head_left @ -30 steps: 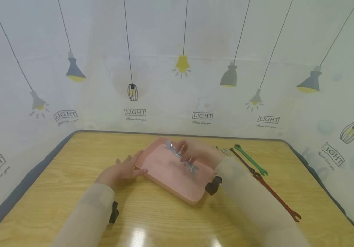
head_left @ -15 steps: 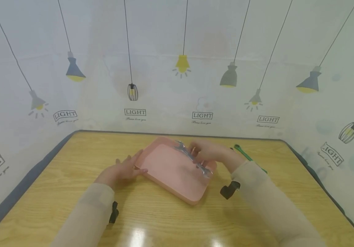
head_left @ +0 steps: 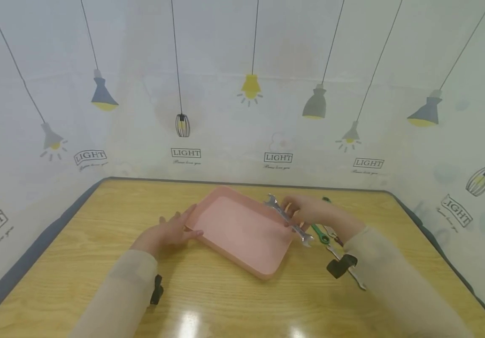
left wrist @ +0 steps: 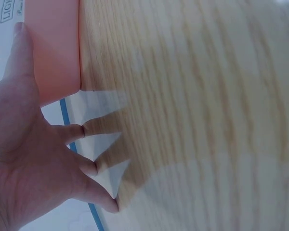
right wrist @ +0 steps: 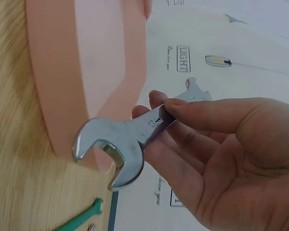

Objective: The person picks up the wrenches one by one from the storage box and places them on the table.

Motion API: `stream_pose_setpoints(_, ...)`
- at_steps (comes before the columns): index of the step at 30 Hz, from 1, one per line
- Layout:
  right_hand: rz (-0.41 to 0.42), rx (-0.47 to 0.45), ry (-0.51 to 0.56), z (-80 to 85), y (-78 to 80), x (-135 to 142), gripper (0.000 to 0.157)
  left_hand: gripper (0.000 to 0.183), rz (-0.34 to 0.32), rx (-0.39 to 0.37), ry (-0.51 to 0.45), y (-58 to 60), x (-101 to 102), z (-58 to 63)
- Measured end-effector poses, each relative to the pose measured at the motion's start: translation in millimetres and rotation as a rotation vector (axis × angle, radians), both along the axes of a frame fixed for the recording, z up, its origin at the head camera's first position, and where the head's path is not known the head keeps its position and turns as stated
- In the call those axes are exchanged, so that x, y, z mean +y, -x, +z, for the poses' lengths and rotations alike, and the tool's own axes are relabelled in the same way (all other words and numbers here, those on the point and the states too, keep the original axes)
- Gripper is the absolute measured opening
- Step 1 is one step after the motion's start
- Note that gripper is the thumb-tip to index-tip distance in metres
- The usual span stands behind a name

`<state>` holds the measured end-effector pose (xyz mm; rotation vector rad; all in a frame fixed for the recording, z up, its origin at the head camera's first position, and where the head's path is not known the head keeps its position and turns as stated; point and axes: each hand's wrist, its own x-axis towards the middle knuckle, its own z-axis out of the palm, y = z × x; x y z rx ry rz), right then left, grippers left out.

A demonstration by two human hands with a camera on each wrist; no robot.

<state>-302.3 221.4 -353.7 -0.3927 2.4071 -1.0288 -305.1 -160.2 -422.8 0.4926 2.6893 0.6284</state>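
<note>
My right hand (head_left: 310, 211) pinches a silver double open-end wrench (head_left: 282, 215) near its middle, between thumb and fingers. The wrench hangs over the right end of a shallow pink tray (head_left: 238, 230); in the right wrist view its open end (right wrist: 127, 134) points toward the camera. My left hand (head_left: 171, 234) stays at the tray's left corner. Its thumb (left wrist: 21, 53) lies straight along the tray's side in the left wrist view, and the other fingers are spread, reaching down toward the tabletop.
Right of the tray, a green wrench (head_left: 320, 234) and a silver one (head_left: 359, 280) lie on the wooden table (head_left: 200, 295), partly covered by my right forearm. A lamp-printed backdrop (head_left: 225, 155) rises behind and beside the table.
My right hand has carried the silver wrench rightward from over the tray's middle to its right end. The left hand and tray have stayed put.
</note>
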Motion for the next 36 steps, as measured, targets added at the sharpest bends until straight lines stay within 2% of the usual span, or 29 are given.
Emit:
stream_pose_setpoints(5,-0.012,0.031,-0.007,1.5,-1.9,19,0.042,0.087,0.000,-0.005,-0.005,-0.9,0,0.2)
stream_pose_setpoints(9,-0.026,0.018,0.013,4.3,-7.0,33,0.042,0.088,0.002,0.000,0.006,0.0,-1,-0.5)
stream_pose_setpoints(16,-0.043,0.072,-0.043,3.6,-13.1,59,0.044,0.088,0.000,-0.001,0.014,1.6,-2,-1.4)
stream_pose_setpoints(23,-0.077,0.061,-0.066,3.8,-19.1,89,0.048,0.089,-0.001,0.010,0.023,1.6,-1,0.4)
stream_pose_setpoints(36,-0.164,0.019,-0.047,-2.2,-33.1,145,0.043,0.090,0.004,-0.001,0.020,1.4,-1,-0.8)
